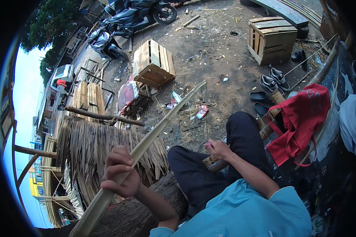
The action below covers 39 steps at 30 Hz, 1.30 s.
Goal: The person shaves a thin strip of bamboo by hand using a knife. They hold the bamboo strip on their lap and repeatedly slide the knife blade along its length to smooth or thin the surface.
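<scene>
My left hand (pixel 122 173) is closed around a long, pale, dried leaf strip (pixel 168 119). The strip slants from the lower left up past my knees, with a lengthwise fold or ridge. My right hand (pixel 219 150) rests low between my thighs, its fingers pinched together. A small purple-pink spot shows at those fingertips, too small to name. Just beyond my left hand hangs a thatch of dry brown leaves (pixel 103 144), laid over a wooden pole (pixel 101 115).
Slatted wooden crates stand ahead, one in the middle (pixel 153 63) and one at the right (pixel 272 41). Sneakers (pixel 275 81) and sandals lie near a red cloth bag (pixel 304 114) on my right. Motorbikes (pixel 140 17) are parked far left. Litter and straw cover the dirt ground.
</scene>
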### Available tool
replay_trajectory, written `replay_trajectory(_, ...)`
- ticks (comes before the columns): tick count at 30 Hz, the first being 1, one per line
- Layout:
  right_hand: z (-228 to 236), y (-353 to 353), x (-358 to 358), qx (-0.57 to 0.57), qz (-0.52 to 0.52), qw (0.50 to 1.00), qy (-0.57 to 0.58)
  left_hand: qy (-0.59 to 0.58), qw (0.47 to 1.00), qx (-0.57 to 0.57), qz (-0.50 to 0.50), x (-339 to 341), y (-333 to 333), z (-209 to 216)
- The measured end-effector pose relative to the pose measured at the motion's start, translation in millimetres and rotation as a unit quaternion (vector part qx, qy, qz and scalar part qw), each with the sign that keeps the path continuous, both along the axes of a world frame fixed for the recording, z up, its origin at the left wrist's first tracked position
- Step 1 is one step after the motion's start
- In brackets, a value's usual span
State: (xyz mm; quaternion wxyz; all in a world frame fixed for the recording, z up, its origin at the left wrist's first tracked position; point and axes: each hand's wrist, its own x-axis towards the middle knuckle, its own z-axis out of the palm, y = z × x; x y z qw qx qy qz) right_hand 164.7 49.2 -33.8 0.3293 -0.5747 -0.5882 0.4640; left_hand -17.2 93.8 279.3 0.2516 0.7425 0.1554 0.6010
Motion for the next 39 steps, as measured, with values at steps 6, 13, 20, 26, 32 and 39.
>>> replay_trajectory(6, -5, 1, 2, 0.011, -0.011, 0.999, -0.031, -0.04, 0.992, 0.001, 0.119, -15, 15, -9)
replay_trajectory(13, -11, 3, -4, 0.063, -0.007, 0.998, -0.025, -0.228, 0.963, -0.021, 0.143, -14, 22, -23)
replay_trajectory(20, -23, 0, -2, 0.049, -0.021, 0.998, -0.04, -0.292, 0.932, -0.058, 0.208, -15, 38, -16)
replay_trajectory(26, -20, -1, -4, 0.092, -0.029, 0.994, -0.05, -0.315, 0.93, -0.04, 0.187, -15, 52, -8)
replay_trajectory(32, -13, -2, -7, 0.084, -0.056, 0.995, 0.014, -0.295, 0.942, 0.024, 0.161, -10, 50, -24)
replay_trajectory(39, 9, -7, -15, 0.08, -0.085, 0.985, 0.127, -0.389, 0.917, 0.044, 0.081, -10, 20, -18)
